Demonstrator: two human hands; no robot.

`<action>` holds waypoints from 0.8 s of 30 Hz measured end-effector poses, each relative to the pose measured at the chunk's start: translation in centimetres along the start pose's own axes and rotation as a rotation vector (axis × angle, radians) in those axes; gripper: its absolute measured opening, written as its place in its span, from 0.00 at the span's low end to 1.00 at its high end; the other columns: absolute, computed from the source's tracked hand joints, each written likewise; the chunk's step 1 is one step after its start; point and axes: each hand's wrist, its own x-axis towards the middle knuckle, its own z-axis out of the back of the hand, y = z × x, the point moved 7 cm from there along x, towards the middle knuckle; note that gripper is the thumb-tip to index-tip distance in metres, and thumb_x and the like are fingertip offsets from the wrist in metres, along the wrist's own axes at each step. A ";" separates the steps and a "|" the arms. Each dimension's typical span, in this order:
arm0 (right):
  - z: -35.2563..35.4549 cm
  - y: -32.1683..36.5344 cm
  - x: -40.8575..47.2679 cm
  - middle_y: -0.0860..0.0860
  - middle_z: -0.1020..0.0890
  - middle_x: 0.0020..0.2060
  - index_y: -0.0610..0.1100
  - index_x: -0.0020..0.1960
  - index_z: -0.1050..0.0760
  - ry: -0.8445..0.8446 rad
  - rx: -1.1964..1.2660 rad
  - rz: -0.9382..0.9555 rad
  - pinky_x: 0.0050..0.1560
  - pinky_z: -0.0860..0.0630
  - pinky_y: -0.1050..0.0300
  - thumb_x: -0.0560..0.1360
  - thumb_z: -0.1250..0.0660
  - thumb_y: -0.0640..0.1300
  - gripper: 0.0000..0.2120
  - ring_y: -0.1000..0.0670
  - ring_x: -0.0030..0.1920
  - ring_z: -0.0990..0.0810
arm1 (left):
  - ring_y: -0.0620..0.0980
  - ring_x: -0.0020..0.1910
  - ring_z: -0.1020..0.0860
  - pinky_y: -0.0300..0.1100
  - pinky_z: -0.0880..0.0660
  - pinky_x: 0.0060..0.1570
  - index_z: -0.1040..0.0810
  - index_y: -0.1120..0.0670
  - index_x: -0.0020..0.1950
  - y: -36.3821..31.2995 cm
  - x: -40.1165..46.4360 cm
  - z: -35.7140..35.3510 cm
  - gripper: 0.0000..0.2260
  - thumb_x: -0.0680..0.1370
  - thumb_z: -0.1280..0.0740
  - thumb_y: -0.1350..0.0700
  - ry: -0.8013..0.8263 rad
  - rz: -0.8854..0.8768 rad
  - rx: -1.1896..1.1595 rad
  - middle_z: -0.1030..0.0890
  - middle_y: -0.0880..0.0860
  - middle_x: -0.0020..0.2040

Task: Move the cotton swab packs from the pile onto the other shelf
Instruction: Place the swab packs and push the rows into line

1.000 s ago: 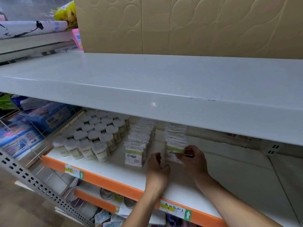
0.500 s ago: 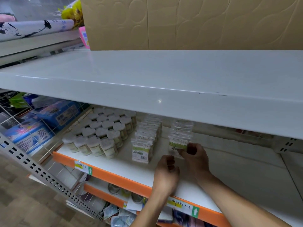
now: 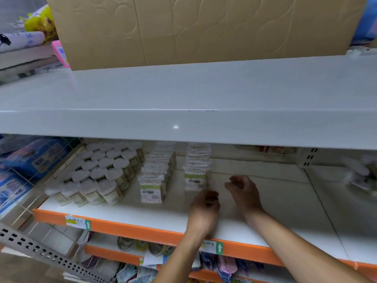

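Note:
Two rows of clear cotton swab packs with green labels stand upright on the white orange-edged shelf. The left row is longer, and the right row stands just left of my hands. My right hand hovers a little right of the right row's front pack, fingers loosely curled, holding nothing. In front of that row my left hand is seen from the back with its fingers curled in, empty. A blurred pile of packs lies at the far right of the same shelf level.
Several round white-lidded swab tubs fill the shelf's left end. A grey shelf overhangs close above, carrying a large cardboard box. Blue packages sit behind a wire divider on the left. Lower shelves hold small goods.
My right hand has let go of the front pack of the right row and drawn back to the right. The left hand stays curled in front. The view has shifted right.

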 end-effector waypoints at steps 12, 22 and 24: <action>15.6 -3.0 -1.0 0.48 0.16 0.45 0.45 0.53 0.21 -0.007 0.002 -0.168 0.36 0.25 0.60 0.76 0.29 0.41 0.07 0.50 0.39 0.19 | 0.38 0.38 0.22 0.27 0.28 0.31 0.19 0.50 0.52 -7.4 -0.3 -11.8 0.10 0.76 0.35 0.62 0.182 -0.078 0.021 0.19 0.44 0.43; 30.6 -6.0 -3.5 0.48 0.20 0.34 0.43 0.49 0.20 -0.091 0.059 -0.261 0.30 0.30 0.62 0.74 0.29 0.37 0.05 0.49 0.33 0.22 | 0.46 0.44 0.20 0.33 0.27 0.38 0.19 0.50 0.52 -14.0 -5.0 -24.2 0.10 0.76 0.35 0.62 0.304 -0.095 0.012 0.17 0.48 0.47; 33.4 -6.5 -4.1 0.47 0.21 0.34 0.43 0.49 0.21 -0.113 0.066 -0.265 0.30 0.31 0.60 0.74 0.30 0.37 0.05 0.49 0.34 0.23 | 0.51 0.48 0.19 0.40 0.25 0.45 0.19 0.51 0.53 -15.1 -6.2 -26.9 0.10 0.75 0.36 0.62 0.336 -0.093 0.012 0.17 0.51 0.50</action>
